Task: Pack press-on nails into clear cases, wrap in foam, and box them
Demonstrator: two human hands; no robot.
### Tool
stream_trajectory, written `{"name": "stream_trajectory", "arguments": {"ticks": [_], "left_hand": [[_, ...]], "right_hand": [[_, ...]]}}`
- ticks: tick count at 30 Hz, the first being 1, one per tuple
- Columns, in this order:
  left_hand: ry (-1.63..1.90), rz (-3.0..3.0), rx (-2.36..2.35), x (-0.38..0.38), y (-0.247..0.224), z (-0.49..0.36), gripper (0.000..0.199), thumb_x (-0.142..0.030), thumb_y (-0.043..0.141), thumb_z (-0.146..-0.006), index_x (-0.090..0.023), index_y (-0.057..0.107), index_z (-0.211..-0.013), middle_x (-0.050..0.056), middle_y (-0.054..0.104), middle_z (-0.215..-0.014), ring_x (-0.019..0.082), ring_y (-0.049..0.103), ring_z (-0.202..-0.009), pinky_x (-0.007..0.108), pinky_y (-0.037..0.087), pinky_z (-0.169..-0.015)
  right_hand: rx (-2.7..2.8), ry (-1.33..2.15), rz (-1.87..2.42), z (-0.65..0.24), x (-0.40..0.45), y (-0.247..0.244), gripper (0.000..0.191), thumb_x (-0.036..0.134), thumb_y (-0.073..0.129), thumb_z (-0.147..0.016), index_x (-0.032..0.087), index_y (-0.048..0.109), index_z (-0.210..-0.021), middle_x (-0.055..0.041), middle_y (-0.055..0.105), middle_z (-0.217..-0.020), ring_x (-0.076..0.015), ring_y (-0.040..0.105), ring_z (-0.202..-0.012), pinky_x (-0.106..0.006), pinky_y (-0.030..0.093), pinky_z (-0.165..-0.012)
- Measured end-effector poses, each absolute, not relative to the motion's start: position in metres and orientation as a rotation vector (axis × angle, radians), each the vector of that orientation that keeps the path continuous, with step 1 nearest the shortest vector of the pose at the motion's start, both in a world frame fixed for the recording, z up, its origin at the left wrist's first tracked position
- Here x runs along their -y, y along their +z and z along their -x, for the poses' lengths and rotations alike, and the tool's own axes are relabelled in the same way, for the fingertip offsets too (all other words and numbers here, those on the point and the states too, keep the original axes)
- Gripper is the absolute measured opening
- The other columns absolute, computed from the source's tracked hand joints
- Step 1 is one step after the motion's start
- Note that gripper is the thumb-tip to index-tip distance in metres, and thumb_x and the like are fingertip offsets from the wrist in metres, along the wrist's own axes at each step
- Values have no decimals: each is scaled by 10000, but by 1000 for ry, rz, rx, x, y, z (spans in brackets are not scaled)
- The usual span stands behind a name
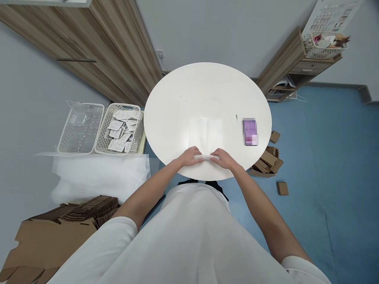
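Note:
A slim white strip [206, 157], too small for me to tell its exact kind, lies level near the front edge of the round white table [207, 88]. My left hand [189, 156] grips its left end between thumb and fingers. At the right end, my right hand [222, 158] is closed on it in the same way. Whether the strip rests on the table or is held just above it, I cannot tell. Off to the right on the tabletop is a purple item [250, 131], blurred into blocks.
Left of the table stand a clear plastic bin [81, 130] and a white basket [134, 134] of printed cards. Translucent white sheets [97, 171] and flattened cardboard [56, 236] lie nearer. On the right floor are a carton of cardboard pieces [268, 161] and a small brown box [282, 188].

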State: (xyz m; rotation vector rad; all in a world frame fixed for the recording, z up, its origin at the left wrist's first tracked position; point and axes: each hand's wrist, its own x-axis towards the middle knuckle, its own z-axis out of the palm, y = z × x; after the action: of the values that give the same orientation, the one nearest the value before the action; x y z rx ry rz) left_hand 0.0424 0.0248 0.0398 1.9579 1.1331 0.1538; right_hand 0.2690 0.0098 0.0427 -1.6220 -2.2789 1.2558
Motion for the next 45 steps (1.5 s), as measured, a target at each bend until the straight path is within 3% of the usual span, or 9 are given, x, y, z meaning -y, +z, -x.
{"name": "stream_trajectory", "arguments": {"ticks": [5, 11, 14, 19, 24, 30, 36, 41, 45], "left_hand": [[190, -1780, -1421, -32, 24, -31, 265, -415, 450, -778, -203, 601, -834, 21, 608, -836, 177, 566, -780, 280, 434, -681], [142, -1567, -1701, -40, 8, -30, 149, -315, 481, -753, -196, 506, -667, 10, 554, -671, 155, 535, -646, 263, 403, -561], [136, -1521, -1764, -38, 7, -30, 93, -279, 499, -736, -199, 521, -779, 25, 580, -756, 167, 554, -713, 274, 426, -612], [273, -1824, -1833, -29, 16, -39, 489, -185, 503, -697, -194, 403, -1176, 112, 474, -1189, 261, 439, -1107, 389, 381, -876], [131, -2225, -1393, -27, 23, -62, 643, -291, 600, -648, -220, 359, -1240, 100, 363, -1325, 299, 298, -1230, 441, 225, -999], [64, -2235, -1320, -21, 25, -67, 540, -238, 593, -640, -205, 449, -1160, 109, 469, -1227, 279, 412, -1141, 428, 197, -1002], [-64, -1998, -1199, -19, 46, -56, 445, -346, 550, -678, -239, 536, -1110, 52, 572, -1136, 271, 484, -1079, 371, 288, -948], [21, -1854, -1231, -40, 47, -49, 365, -436, 407, -790, -227, 601, -1018, 39, 614, -1062, 223, 546, -969, 290, 396, -809], [147, -1788, -1423, -55, 29, -39, 322, -438, 434, -787, -196, 606, -915, 45, 626, -948, 204, 567, -872, 278, 420, -731]], "right_hand": [[1902, 1291, 1830, -272, -29, 33, 348, 449, 465, -798, 228, 566, -1048, -49, 595, -1076, -194, 543, -953, -302, 421, -785], [1682, 1106, 2068, -280, -33, 11, 275, 315, 425, -814, 211, 553, -1034, -48, 617, -982, -182, 557, -901, -297, 432, -756], [1630, 938, 2110, -286, -28, 6, 375, 307, 422, -806, 171, 477, -1151, -87, 587, -1016, -193, 548, -910, -327, 433, -781], [1763, 555, 1938, -286, -21, 13, 544, 360, 418, -816, 148, 290, -1301, -156, 408, -1276, -241, 383, -1171, -413, 332, -939], [2458, 745, 1503, -272, -24, 15, 580, 346, 625, -681, 198, 412, -1200, -122, 382, -1327, -270, 322, -1228, -438, 251, -993], [2559, 743, 1505, -261, -11, 17, 398, 260, 588, -692, 178, 481, -1066, -138, 464, -1233, -268, 443, -1097, -405, 309, -917], [2379, 1188, 1521, -268, -1, 35, 316, 397, 533, -729, 207, 513, -981, -30, 607, -890, -179, 541, -764, -296, 396, -695], [2048, 1347, 1697, -270, -25, 40, 278, 452, 459, -784, 221, 593, -861, -25, 622, -937, -179, 551, -842, -275, 402, -701], [1869, 1359, 1843, -271, -43, 33, 328, 480, 449, -789, 211, 620, -865, -46, 628, -973, -197, 556, -896, -287, 406, -735]]}}
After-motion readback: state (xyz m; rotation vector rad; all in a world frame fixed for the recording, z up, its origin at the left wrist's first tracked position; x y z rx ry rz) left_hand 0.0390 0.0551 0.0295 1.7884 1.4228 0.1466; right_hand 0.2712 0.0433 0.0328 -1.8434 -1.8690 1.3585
